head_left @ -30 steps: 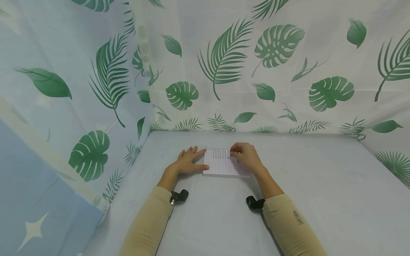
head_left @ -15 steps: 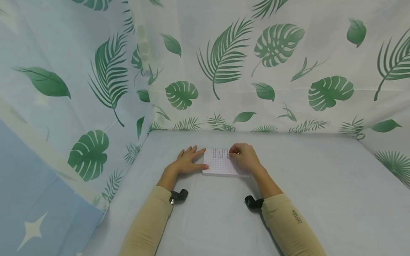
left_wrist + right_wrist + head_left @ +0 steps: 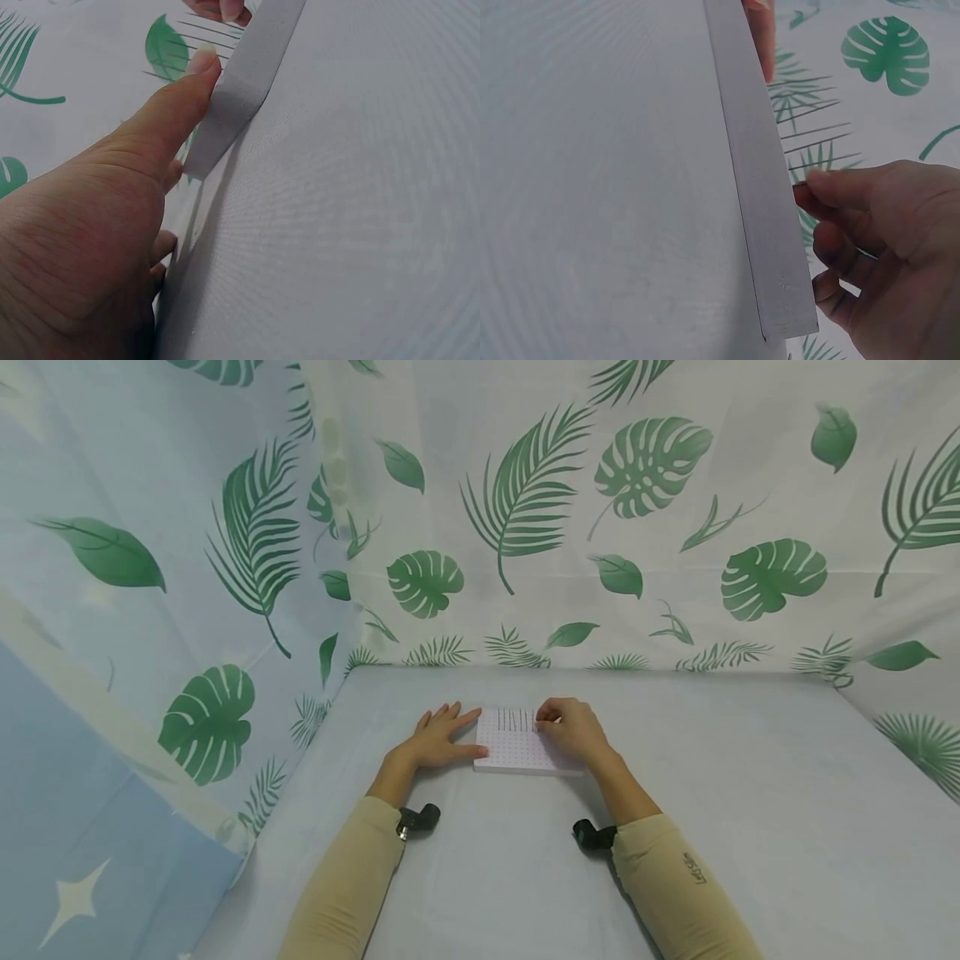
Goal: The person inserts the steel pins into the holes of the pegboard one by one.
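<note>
A white board (image 3: 525, 758) printed with a grid of dots lies flat on the table. Several thin dark needles (image 3: 513, 720) stand in a row along its far part; the right wrist view shows the needles (image 3: 821, 141) upright and parallel. My left hand (image 3: 441, 742) is spread at the board's left edge, its thumb (image 3: 161, 120) and index finger touching it. At the right end of the row my right hand (image 3: 576, 729) brings thumb and index finger together low against the board, pinching a needle mostly hidden by the fingertips.
The board sits on a pale cloth-covered table (image 3: 495, 860). A leaf-print curtain (image 3: 540, 527) hangs behind and at the left. Black wrist cameras are strapped near both sleeves (image 3: 348, 868).
My right hand has shifted very slightly left and toward me, its fingertips staying at the right end of the needle row. The left hand holds its place on the board.
</note>
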Demonstrator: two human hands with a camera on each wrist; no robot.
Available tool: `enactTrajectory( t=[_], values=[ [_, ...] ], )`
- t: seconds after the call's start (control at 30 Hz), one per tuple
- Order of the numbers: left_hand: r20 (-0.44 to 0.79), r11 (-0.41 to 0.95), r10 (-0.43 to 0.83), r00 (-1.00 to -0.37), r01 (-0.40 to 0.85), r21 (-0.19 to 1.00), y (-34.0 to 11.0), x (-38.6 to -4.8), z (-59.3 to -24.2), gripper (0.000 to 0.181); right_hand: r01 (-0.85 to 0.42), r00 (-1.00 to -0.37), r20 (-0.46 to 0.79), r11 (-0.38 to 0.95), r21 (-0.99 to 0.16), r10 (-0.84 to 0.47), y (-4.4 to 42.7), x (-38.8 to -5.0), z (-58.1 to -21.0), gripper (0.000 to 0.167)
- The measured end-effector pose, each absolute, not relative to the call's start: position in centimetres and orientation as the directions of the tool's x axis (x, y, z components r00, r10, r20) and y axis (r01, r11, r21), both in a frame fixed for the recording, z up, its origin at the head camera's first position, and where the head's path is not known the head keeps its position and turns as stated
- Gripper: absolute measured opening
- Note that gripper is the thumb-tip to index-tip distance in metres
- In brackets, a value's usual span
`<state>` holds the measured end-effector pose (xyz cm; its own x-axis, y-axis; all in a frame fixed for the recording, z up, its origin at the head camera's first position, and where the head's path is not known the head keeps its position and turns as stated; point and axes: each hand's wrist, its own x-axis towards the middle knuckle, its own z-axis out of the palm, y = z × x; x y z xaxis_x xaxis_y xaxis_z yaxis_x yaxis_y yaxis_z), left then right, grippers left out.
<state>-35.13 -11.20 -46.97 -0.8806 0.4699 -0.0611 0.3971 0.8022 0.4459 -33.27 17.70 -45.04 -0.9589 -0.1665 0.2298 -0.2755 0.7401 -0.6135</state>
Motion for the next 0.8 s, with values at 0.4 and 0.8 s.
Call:
enactTrajectory(
  t=[0.4, 0.8],
  values=[
    [-0.063, 0.8, 0.471, -0.88, 0.396, 0.451, -11.2, -35.0, -46.9, 0.092, -0.227, -0.974, 0.146, 0.722, -0.654, -0.175, 19.6, -33.4, -44.2, 0.022],
    [-0.049, 0.799, 0.473, -0.88, 0.405, 0.443, -11.2, -35.1, -47.0, 0.092, -0.211, -0.975, 0.188, 0.732, -0.647, -0.114, 22.2, -33.3, -43.1, 0.025]
  ],
)
